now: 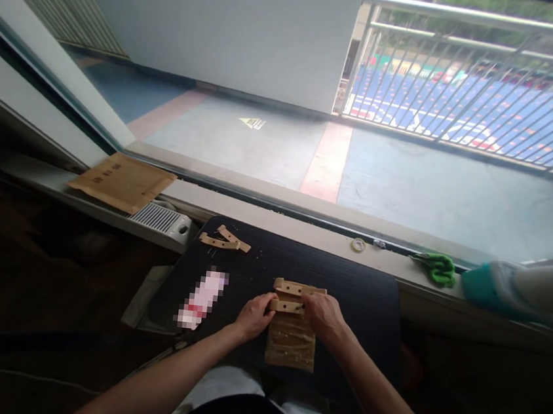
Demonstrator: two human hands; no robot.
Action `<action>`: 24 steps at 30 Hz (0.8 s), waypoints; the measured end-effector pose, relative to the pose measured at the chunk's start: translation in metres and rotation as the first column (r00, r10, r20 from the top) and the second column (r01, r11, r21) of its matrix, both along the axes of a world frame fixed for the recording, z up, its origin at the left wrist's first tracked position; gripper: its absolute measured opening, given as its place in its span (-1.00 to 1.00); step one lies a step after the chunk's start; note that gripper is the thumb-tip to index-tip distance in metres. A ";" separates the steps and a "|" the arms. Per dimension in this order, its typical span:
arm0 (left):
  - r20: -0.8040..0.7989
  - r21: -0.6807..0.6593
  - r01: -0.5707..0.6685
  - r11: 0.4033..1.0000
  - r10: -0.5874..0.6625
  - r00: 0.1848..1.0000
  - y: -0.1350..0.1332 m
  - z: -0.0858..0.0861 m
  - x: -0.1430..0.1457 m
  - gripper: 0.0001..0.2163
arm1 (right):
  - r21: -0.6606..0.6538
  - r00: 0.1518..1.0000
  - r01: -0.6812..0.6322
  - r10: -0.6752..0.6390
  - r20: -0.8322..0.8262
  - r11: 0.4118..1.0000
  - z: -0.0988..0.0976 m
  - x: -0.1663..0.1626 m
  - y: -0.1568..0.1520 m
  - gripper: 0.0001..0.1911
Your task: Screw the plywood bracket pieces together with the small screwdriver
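Note:
My left hand (256, 317) pinches the left end of a pale wooden strip with dark holes (286, 307). My right hand (327, 314) has its fingers closed over the strip's right part; a small dark spot shows by the fingertips, too small to name. Just beyond lies a second wooden strip with holes (292, 288), its right end close to my right hand. Beneath the near strip and toward my body is a flat brown piece (290, 347) with a shiny, wrinkled surface. More wooden strips (223, 241) lie at the table's far left corner, beside a few thin pin-like bits.
The black table (364, 315) stands against a window sill. A blurred pink-and-white item (201, 299) lies on its left. On the sill are a tape roll (358, 245), green-handled scissors (438, 269) and a teal container (485, 288). A brown envelope (124, 181) rests on the radiator (161, 219).

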State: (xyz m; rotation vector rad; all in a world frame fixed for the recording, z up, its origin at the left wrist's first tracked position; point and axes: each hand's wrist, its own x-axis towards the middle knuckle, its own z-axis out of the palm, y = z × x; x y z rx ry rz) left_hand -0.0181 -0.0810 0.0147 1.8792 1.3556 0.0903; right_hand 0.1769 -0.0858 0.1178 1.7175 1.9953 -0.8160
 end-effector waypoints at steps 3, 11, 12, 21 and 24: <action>0.007 0.020 -0.009 1.000 0.009 1.000 0.000 -0.001 0.001 -0.71 | 0.024 0.999 -0.021 0.020 0.026 0.999 0.001 -0.003 -0.003 -0.74; -0.006 0.053 -0.036 0.998 0.036 0.999 -0.004 -0.001 0.005 -0.73 | 0.049 0.995 -0.046 0.041 0.096 0.998 0.001 -0.008 -0.008 -0.73; -0.011 0.052 -0.033 0.998 0.033 0.999 -0.004 -0.001 0.005 -0.73 | 0.049 0.994 -0.044 0.038 0.104 0.998 0.002 -0.009 -0.008 -0.73; -0.057 0.030 -0.034 0.999 0.035 0.998 -0.002 0.006 0.005 -0.74 | 0.069 0.990 -0.084 0.075 0.122 0.994 0.017 -0.016 -0.003 -0.70; -0.057 0.037 -0.029 0.999 0.031 0.998 -0.002 0.005 0.005 -0.76 | 0.060 0.988 -0.114 0.107 0.113 0.992 0.021 -0.020 -0.002 -0.71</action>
